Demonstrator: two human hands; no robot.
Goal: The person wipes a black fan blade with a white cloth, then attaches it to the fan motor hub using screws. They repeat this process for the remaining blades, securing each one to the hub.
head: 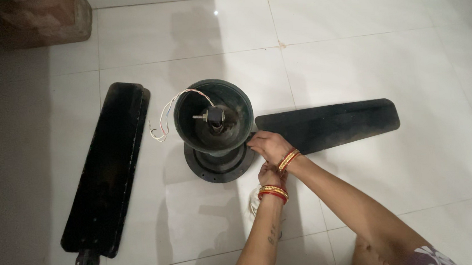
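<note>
A dark ceiling fan motor (219, 164) lies on the white tiled floor, with its cup-shaped canopy (191, 127) standing open upward. A rod end (212, 117) and thin loose wires (162, 121) show at the cup. One black blade (336, 123) stretches right from the motor. My right hand (268, 145) rests with curled fingers on that blade's root at the motor's edge. My left hand (269, 176) sits just below it, partly hidden under my right wrist, close to the motor's rim. Both wrists wear red and gold bangles.
Two more black blades (109, 165) lie stacked to the left of the motor, their metal brackets toward me. A brownish block (42, 19) stands at the far left corner. Something whitish (251, 204) lies on the floor under my left forearm.
</note>
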